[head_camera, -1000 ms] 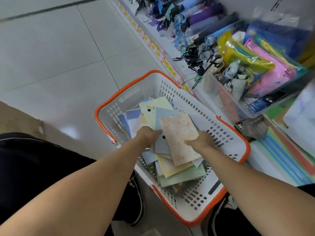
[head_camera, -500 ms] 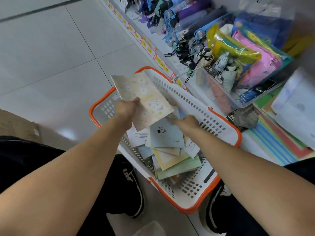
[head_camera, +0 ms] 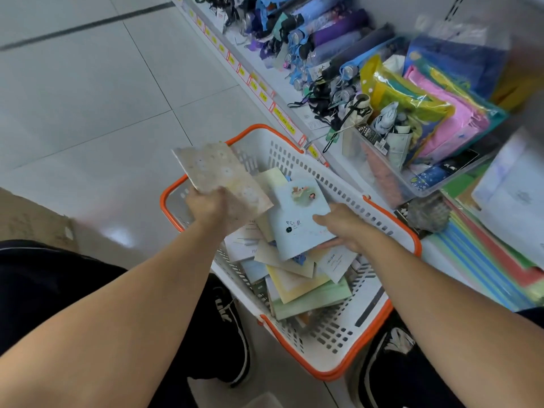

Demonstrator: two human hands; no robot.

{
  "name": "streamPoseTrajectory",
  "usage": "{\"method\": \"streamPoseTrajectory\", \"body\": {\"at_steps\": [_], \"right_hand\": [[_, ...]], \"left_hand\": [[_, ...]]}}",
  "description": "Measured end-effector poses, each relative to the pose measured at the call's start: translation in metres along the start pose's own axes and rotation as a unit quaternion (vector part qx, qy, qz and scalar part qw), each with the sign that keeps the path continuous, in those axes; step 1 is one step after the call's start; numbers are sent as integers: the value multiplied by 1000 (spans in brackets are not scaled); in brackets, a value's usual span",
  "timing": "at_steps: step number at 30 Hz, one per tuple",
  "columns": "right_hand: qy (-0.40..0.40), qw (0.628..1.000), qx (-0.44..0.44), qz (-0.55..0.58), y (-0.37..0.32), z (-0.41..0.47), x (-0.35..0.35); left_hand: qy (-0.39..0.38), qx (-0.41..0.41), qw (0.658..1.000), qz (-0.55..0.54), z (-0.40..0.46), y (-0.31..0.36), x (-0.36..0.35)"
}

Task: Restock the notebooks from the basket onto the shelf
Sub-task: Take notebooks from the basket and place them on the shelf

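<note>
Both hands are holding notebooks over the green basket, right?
Not quite: the basket is white with an orange rim, not green. The head view shows the left hand holding a speckled notebook and the right hand a light blue notebook over it.

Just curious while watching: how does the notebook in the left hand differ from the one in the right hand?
The beige notebook has a pale floral pattern and is lifted above the basket; the blue notebook has a small picture and dark lettering and sits low over the pile. Both are thin, and each is held by one hand.
</note>
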State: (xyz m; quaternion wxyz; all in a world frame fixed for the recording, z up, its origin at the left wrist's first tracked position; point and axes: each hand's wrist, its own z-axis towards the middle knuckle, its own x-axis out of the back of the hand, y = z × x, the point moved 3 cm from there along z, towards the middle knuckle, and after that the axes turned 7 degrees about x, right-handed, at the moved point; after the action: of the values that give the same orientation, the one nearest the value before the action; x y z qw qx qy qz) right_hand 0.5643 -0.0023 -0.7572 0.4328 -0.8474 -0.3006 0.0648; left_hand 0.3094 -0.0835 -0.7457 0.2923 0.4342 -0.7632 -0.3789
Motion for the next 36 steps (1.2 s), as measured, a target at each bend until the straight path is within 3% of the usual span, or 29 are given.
{"method": "streamPoseTrajectory", "body": {"at_steps": [2,4,6,9,12,18,24,28,31,34,36], "right_hand": [[28,985,111,-133,-39,-8,18],[71,969,200,-128,-72,-20,33],[42,972,229,-5,-92,-30,41],[-13,972,224,71,-108,-39,32],[9,968,248,45,-123,-43,25],[132,925,345,87,-189,-83,57],[32,940,313,132,-252,-167,112],[101,899,359,231,-297,-206,155],[141,859,356,340,-328,-202,196],[187,815,314,450,-350,-174,241],[197,810,287,471,-362,-152,265]], "left_hand": [[51,-60,997,-12,-5,15,6],[54,-88,993,61,-8,22,11],[-12,-67,992,108,-10,26,5],[-187,4,981,44,-40,46,-23],[-273,8,961,-37,-78,86,-51],[-405,-81,911,-10,-138,158,-85],[-455,-145,878,-9,-194,234,-127],[-504,-171,846,-35,-243,295,-170],[-492,-139,859,-32,-272,331,-209],[-474,-145,867,52,-281,341,-232],[-478,-152,862,77,-279,342,-240]]}}
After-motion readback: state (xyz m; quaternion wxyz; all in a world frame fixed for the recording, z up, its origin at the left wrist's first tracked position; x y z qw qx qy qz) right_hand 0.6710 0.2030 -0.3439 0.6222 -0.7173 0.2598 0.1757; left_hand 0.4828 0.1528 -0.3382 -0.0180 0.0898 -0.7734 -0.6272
